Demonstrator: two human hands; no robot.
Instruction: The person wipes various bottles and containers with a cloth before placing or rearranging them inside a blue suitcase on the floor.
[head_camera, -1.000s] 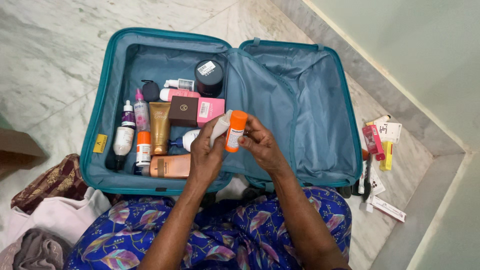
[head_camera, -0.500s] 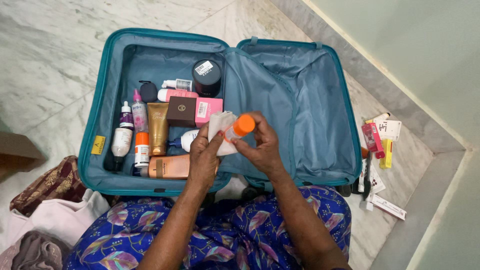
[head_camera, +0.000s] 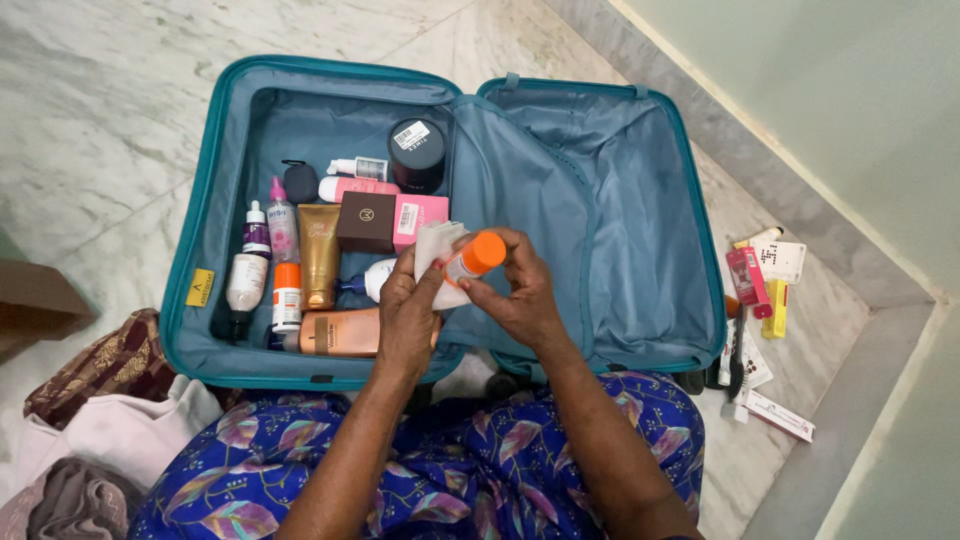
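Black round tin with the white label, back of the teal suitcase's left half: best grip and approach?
Come straight down from above and pinch across the rim of the black round tin, fingers at its left and right sides. It sits flat with its lid facing up, and the pink tube and the suitcase's blue lining crowd its lower sides, so only the top is free.

The left hand (head_camera: 410, 310) and a white cloth (head_camera: 437, 258) are covering most of the orange-capped tube (head_camera: 474, 256). A white bottle (head_camera: 375, 279) is lying half hidden behind that hand. Clothes (head_camera: 90, 450) are running off the picture's bottom-left corner. The small packets (head_camera: 760, 290) on the floor by the wall are showing too small to identify.
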